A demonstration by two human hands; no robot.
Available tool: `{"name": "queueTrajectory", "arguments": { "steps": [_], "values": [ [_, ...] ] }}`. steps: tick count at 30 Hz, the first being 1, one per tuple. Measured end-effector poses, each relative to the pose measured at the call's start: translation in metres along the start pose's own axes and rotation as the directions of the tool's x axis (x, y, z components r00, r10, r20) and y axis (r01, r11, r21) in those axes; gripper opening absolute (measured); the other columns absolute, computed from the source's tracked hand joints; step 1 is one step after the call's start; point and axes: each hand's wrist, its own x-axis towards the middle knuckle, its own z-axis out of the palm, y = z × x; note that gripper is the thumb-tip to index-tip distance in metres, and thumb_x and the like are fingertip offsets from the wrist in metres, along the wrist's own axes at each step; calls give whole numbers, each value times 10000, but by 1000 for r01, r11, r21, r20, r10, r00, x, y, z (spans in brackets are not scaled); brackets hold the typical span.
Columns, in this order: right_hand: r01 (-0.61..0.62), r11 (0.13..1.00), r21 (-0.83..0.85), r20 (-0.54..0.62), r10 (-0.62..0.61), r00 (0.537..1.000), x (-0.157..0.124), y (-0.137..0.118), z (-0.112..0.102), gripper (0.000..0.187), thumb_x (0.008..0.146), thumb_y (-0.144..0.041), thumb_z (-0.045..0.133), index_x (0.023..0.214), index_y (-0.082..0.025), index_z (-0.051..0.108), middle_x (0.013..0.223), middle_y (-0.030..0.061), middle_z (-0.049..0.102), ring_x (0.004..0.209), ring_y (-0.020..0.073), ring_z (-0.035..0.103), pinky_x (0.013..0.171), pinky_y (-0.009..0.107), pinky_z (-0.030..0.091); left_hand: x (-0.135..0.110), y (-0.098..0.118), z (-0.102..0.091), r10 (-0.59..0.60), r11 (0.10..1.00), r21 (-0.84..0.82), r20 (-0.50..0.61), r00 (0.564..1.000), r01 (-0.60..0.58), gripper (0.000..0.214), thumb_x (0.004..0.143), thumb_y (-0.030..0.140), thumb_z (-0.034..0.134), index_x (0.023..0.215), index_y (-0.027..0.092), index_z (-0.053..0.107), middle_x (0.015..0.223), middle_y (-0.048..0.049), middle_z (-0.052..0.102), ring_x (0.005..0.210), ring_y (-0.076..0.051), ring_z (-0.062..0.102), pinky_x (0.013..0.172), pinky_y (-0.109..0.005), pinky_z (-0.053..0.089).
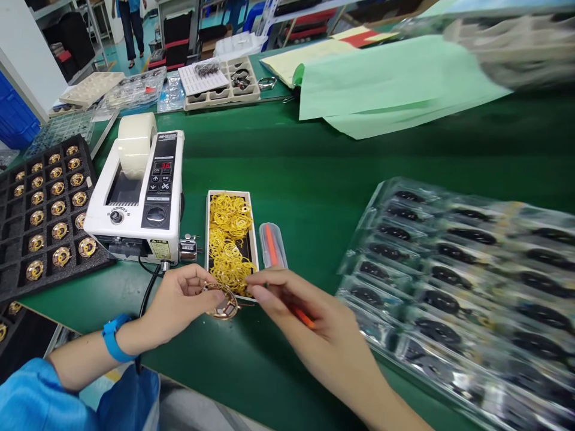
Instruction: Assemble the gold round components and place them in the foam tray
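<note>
My left hand (186, 296) pinches a gold-rimmed round watch case (223, 304) between thumb and fingers, low over the green table. Close beside it, my right hand (309, 311) is closed, thumb and forefinger together at the near end of a white box (254, 230). A slim orange tool (303, 317) shows under its palm; its tip and exact kind are hidden. Whether anything small sits between the fingertips I cannot tell. Many thin yellow rings (227, 236) fill the box, just beyond both hands.
A white tape dispenser (135, 191) stands left, a tally counter (187, 246) at its side. Black foam tray (49, 233) holds gold watch parts. Clear holder (275, 248) contains an orange stick. Blurred clear trays (431, 281) of dark parts lie right; green sheets (381, 84) lie behind.
</note>
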Motion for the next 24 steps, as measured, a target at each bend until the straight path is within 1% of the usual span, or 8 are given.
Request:
{"name": "queueTrajectory", "arguments": {
  "steps": [2,5,8,11,15,17,21,24],
  "values": [
    [16,998,54,114,-22,993,1,0,0,124,953,-169,499,963,-241,599,756,-4,630,571,112,586,470,196,466,0,2,0,-14,1000,13,22,1000,14,267,603,268,816,672,140,592,573,29,618,530,-75,555,553,-204,424],
    [48,994,97,194,-67,979,0,-2,3,144,956,-139,479,977,-236,583,765,-2,611,620,109,592,535,193,485,-1,4,0,-46,999,20,65,997,44,246,599,260,788,650,137,582,569,18,608,539,-95,573,559,-224,450],
    [77,992,103,214,-98,972,-2,-3,4,132,962,-128,463,945,-228,548,769,6,593,645,113,585,563,198,479,0,5,-1,-51,998,46,85,995,48,226,596,245,752,631,145,553,564,30,576,507,-93,552,526,-231,451],
    [103,991,84,237,-120,964,-3,-3,5,127,973,-137,439,935,-222,525,753,10,577,620,118,553,548,207,458,0,7,-2,-24,995,103,82,996,16,186,602,225,703,607,154,531,547,49,531,455,-66,479,469,-215,396],
    [100,993,68,261,-115,959,-4,-5,7,163,996,-188,395,891,-217,517,700,4,543,572,122,503,500,216,409,0,8,0,27,985,166,71,997,-38,126,589,190,653,566,150,536,527,49,514,494,-63,441,485,-204,342],
    [43,997,71,285,-61,957,-4,-7,8,249,1016,-258,361,807,-218,491,646,-12,509,527,115,468,476,219,377,0,7,1,37,984,172,69,997,-49,106,577,166,635,545,148,536,517,52,505,521,-64,433,508,-203,334],
    [-173,981,89,366,129,922,-5,-10,8,463,1025,-475,247,655,-222,365,566,-27,430,487,112,407,461,231,332,0,5,0,1,989,150,81,997,-13,122,577,179,662,561,150,544,522,53,510,502,-60,419,497,-209,325],
    [-255,960,114,400,191,897,-4,-10,7,472,1004,-537,270,690,-222,430,597,-22,466,516,122,433,484,233,359,0,5,-3,-34,990,136,82,996,23,209,615,278,730,609,144,570,537,47,519,472,-60,431,461,-209,309]
  ]
}}
